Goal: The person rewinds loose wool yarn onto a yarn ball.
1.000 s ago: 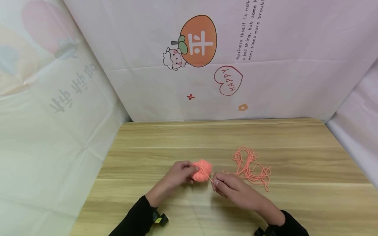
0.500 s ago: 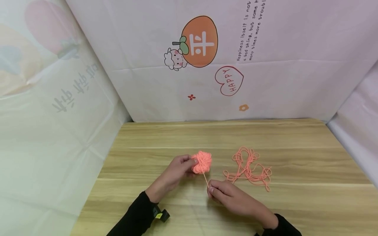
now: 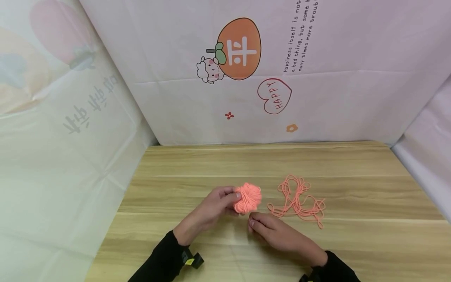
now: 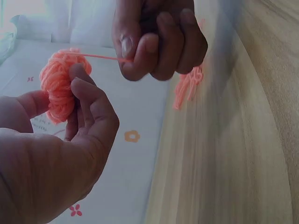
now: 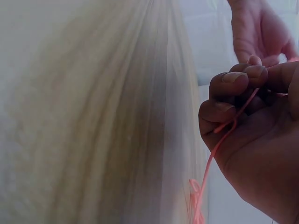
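Observation:
A coral-pink ball of yarn [image 3: 248, 199] is held above the table in my left hand [image 3: 215, 207], thumb on the near side and fingers behind it. Just below and right of the ball, my right hand [image 3: 276, 231] pinches the strand [image 4: 100, 57] that runs taut from the ball in the left wrist view. In the right wrist view the yarn [image 5: 216, 147] passes through the curled fingers of the right hand and hangs down from the palm. A loose tangle of the same yarn [image 3: 297, 201] lies on the table, right of the ball.
The wooden table [image 3: 176, 164] spreads beneath both hands. A white printed cloth [image 3: 334, 109] stands behind its far edge, with more cloth [image 3: 70, 176] along the left side and the right side.
The left hand has tilted and turned the ball, first lifting it away, then shifting it right. The right hand drew the strand toward the near side, then came back a little nearer the ball.

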### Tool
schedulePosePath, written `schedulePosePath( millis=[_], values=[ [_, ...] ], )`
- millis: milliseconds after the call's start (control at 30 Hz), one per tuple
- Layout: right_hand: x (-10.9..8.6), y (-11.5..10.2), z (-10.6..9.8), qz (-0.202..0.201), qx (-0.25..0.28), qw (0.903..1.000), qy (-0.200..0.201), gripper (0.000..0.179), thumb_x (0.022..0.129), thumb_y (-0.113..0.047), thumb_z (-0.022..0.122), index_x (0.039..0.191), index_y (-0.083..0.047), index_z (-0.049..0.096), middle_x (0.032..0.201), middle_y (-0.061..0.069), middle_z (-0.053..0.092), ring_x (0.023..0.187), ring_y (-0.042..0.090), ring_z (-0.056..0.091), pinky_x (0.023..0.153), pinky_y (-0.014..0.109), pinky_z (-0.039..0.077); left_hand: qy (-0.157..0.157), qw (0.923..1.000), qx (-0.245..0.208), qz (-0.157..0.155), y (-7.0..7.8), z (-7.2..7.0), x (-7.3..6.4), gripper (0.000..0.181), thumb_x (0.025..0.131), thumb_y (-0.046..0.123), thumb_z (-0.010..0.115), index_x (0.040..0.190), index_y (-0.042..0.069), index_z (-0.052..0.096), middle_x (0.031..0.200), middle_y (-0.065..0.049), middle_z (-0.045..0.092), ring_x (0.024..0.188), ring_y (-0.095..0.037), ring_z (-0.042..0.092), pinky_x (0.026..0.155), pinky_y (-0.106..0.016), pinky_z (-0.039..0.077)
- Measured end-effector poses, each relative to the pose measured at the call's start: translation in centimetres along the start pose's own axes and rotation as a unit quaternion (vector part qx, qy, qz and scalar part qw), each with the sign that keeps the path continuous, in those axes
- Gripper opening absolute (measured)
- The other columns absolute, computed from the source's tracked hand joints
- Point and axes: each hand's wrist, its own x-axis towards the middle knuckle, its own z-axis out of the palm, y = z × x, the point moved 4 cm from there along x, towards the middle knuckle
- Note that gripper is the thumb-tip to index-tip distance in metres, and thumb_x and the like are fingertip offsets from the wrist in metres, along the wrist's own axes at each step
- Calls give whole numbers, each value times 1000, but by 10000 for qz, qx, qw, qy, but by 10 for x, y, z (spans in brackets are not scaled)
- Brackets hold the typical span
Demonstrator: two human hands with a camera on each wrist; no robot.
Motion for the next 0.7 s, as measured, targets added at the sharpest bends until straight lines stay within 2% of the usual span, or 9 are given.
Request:
schedulePosePath(
  millis=[67,167,267,300,367,433,500,600,700],
  values=[
    [2,4,-2,38,-59,10000,55,33,108,-31,36,98,-11,60,71,1,52,60,6,44,56,23,42,-199,9998,42,57,2,5,-2,32,99,26,58,110,-4,59,93,-10,66,81,-20,63,84,-54,51],
    [4,7,-4,84,-59,9998,172,35,107,-35,37,129,-15,56,105,-4,63,86,6,56,76,27,50,-464,9987,193,121,4,11,-4,27,99,21,57,107,-4,59,92,-8,66,81,-18,63,84,-58,49],
    [5,10,-7,115,-19,9996,263,43,107,-37,37,149,-28,36,141,-8,46,119,9,48,97,36,44,-660,9974,262,113,4,15,-6,25,99,18,56,107,-6,59,95,-8,65,83,-17,63,83,-51,53],
    [5,11,-9,123,-4,9995,301,45,107,-37,36,151,-30,32,147,-11,40,125,10,44,102,39,40,-708,9971,277,88,4,16,-7,25,99,17,57,107,-6,59,95,-8,64,84,-17,63,82,-47,54],
    [7,11,-13,69,167,9995,262,40,108,-36,35,147,-31,40,141,-10,47,122,12,47,100,40,42,-804,9963,312,31,1,17,-8,26,99,18,57,108,-6,60,96,-8,64,86,-17,63,79,-40,55],
    [11,11,-17,-82,264,9993,269,33,108,-32,37,137,-26,52,126,-6,57,110,14,53,92,37,46,-891,9954,339,-60,-2,17,-9,26,98,18,58,108,-6,60,96,-7,64,85,-15,63,77,-34,55],
    [14,11,-21,-132,410,9987,277,26,107,-30,39,119,-21,60,107,-2,62,94,15,57,79,32,49,-1030,9936,461,-92,-5,19,-11,26,98,19,58,108,-5,61,95,-6,65,85,-14,62,75,-31,55],
    [18,10,-26,-154,475,9982,335,23,107,-29,41,98,-15,58,84,3,57,74,15,52,62,27,46,-1234,9902,649,-107,-7,20,-13,25,98,17,58,107,-6,62,93,-5,65,83,-12,61,72,-27,54],
    [19,8,-30,-39,509,9980,382,27,107,-31,39,95,-13,55,79,4,54,65,13,48,55,24,43,-1306,9871,920,-130,-10,20,-14,25,98,18,58,105,-6,62,91,-3,65,81,-9,60,71,-24,53]
  ],
)
